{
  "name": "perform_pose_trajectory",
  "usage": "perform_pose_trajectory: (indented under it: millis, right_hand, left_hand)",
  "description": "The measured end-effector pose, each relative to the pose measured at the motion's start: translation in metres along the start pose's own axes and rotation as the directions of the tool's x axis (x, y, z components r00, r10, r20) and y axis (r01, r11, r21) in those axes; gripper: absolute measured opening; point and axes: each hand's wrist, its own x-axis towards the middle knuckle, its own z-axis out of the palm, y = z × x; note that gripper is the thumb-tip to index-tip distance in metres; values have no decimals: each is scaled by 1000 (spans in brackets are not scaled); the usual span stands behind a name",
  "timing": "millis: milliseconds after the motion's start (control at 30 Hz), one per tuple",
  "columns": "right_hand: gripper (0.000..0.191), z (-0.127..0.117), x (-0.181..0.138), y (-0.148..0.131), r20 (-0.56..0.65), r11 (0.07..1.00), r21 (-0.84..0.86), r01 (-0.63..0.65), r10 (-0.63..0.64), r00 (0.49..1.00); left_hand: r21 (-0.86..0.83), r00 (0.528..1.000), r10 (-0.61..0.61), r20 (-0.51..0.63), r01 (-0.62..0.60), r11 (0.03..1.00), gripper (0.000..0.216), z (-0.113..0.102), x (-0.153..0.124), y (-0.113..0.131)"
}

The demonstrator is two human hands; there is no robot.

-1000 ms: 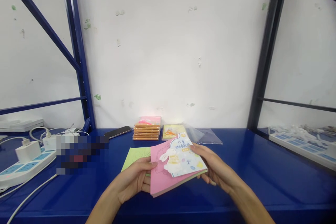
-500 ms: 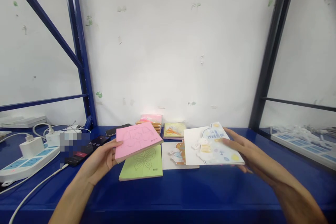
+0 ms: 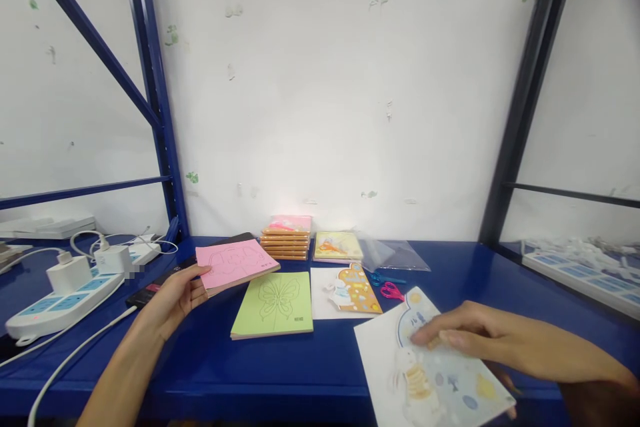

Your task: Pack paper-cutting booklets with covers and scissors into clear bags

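Observation:
Pinched at its left edge, a pad of pink paper [image 3: 237,263] with a line drawing on top is held up by my left hand [image 3: 181,290]. A green pad [image 3: 273,307] with a butterfly outline lies on the table just right of it. My right hand [image 3: 465,337] grips a white and pale blue card cover [image 3: 425,367] with a rabbit picture, tilted near the table's front edge. Between the hands lies an orange and white rabbit card cover [image 3: 355,293]. Beyond the held cover are pink-handled scissors [image 3: 391,290] and blue scissors [image 3: 383,279].
At the back stand a stack of orange-edged packs [image 3: 285,247] and a yellow pad [image 3: 337,245], with a clear plastic bag [image 3: 400,255] beside them. A power strip [image 3: 65,307] with chargers and cables, and a dark phone [image 3: 145,290], are on the left. Another power strip [image 3: 585,280] lies right.
My left hand has carried the pink pad leftward, uncovering the green pad. My right hand has brought the blue cover down and nearer, so the scissors and plastic bag now show.

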Motion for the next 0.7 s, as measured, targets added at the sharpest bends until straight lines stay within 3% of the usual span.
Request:
perform_pose_trajectory:
  millis: [133, 367, 533, 700]
  right_hand:
    - [45, 3, 6, -6, 199, 987, -156, -32, 63, 978]
    - [53, 0, 34, 8, 402, 983, -178, -56, 124, 907]
    - [48, 2, 46, 21, 408, 982, -160, -103, 161, 899]
    - [45, -2, 34, 17, 378, 980, -158, -124, 176, 909]
  left_hand:
    - [16, 1000, 7, 4, -7, 1000, 16, -2, 5, -6]
    - [48, 1000, -25, 18, 24, 999, 21, -4, 10, -11]
    - [87, 999, -41, 11, 40, 995, 19, 2, 7, -11]
    - [174, 1000, 6, 5, -6, 985, 28, -3, 1, -2]
